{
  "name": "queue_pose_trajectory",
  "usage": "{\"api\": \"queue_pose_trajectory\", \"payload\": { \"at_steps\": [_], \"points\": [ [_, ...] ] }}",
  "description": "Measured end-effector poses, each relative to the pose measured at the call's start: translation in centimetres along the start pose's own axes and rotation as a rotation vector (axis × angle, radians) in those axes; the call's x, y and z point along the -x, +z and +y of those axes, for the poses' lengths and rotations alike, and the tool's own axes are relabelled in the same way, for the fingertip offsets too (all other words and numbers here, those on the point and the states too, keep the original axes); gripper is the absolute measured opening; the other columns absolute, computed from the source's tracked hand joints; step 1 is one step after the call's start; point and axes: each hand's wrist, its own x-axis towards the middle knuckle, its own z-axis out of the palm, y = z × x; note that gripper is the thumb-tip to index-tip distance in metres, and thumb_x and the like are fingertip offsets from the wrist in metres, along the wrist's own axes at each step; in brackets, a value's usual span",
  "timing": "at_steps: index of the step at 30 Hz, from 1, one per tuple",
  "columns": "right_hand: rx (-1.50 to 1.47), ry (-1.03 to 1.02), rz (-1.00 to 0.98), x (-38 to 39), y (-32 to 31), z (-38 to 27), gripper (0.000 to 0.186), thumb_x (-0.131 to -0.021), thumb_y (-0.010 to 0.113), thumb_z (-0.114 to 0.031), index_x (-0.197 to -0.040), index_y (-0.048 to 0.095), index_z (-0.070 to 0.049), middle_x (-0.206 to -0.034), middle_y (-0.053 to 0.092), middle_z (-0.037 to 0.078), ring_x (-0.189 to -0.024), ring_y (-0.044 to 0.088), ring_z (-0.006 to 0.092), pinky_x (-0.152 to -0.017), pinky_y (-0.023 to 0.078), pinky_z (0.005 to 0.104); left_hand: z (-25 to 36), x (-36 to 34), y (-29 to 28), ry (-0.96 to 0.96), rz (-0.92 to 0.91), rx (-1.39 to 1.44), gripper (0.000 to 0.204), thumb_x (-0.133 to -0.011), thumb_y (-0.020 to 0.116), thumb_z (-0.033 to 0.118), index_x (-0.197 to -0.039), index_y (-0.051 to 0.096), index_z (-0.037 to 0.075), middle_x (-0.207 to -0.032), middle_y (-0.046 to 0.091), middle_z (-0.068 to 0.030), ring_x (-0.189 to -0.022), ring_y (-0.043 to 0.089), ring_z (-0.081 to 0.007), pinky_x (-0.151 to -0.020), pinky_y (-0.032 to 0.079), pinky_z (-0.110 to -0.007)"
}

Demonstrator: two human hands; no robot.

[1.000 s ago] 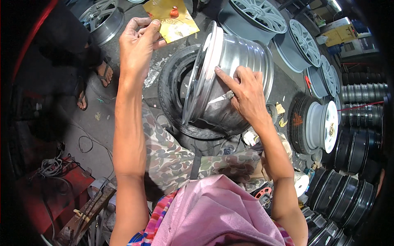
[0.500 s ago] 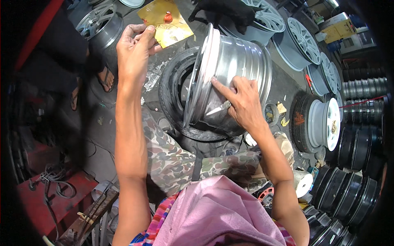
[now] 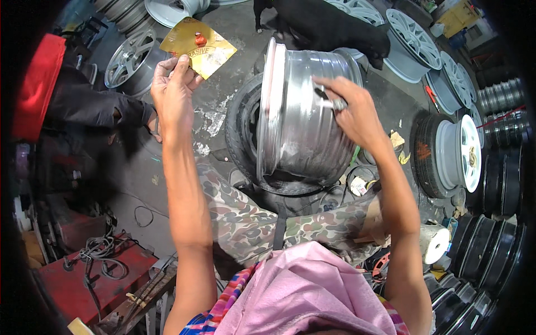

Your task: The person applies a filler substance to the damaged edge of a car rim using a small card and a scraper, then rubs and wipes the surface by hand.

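Up at the left, my left hand (image 3: 174, 92) pinches a yellow square sheet of sandpaper (image 3: 218, 54) by its lower corner, printed side up. A bare silver wheel rim (image 3: 298, 123) lies on its side before me, its wide barrel facing up and a flange at its left. My right hand (image 3: 352, 106) is over the upper right of the barrel, fingers curled around a slim tool with a silvery body (image 3: 339, 104) and a dark end; motion blurs the fingertips, and I cannot tell whether they touch the metal. Behind the rim's left side sits a black tire (image 3: 237, 120).
A black dog (image 3: 335, 30) stands just behind the rim. White wheels (image 3: 410, 39) line the far right, and a tire with a white wheel (image 3: 441, 153) stands nearer. Dark rims (image 3: 483, 245) are stacked at right. A person's foot (image 3: 154, 124) is at left, above a red metal box (image 3: 100, 285).
My right hand has moved up and right along the barrel, turning the tool. The sandpaper has shifted left and slightly down. The dog has moved right, and my view has shifted.
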Motion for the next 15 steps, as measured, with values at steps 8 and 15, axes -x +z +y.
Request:
{"api": "queue_pose_trajectory", "payload": {
  "at_steps": [8, 15],
  "points": [
    [-0.014, -0.046, -0.169, -11.1, 2.6, 5.8, 0.044, -0.084, 0.052, -0.012, -0.121, 0.075, -0.006, -0.103, 0.071, 0.025, -0.099, 0.069, 0.0393, -0.092, 0.052, 0.0447, -0.1, -0.1, -0.2, -0.026, 0.001, 0.067, 0.019, -0.1, 0.07, 0.011, -0.107, 0.053, 0.007, -0.099, 0.067, -0.0046, -0.081, 0.064, -0.0097, -0.071, 0.055, -0.027],
    [-0.102, 0.239, -0.455, -17.0, 4.1, 7.1, 0.041, -0.09, 0.052, -0.007, -0.123, 0.072, 0.003, -0.12, 0.075, 0.016, -0.113, 0.067, 0.024, -0.105, 0.046, 0.0327, -0.3, -0.1, 0.2, -0.014, 0.01, 0.086, 0.017, -0.101, 0.068, 0.011, -0.108, 0.053, 0.006, -0.101, 0.068, -0.0079, -0.09, 0.07, -0.0135, -0.077, 0.057, -0.03]
  ]
}}
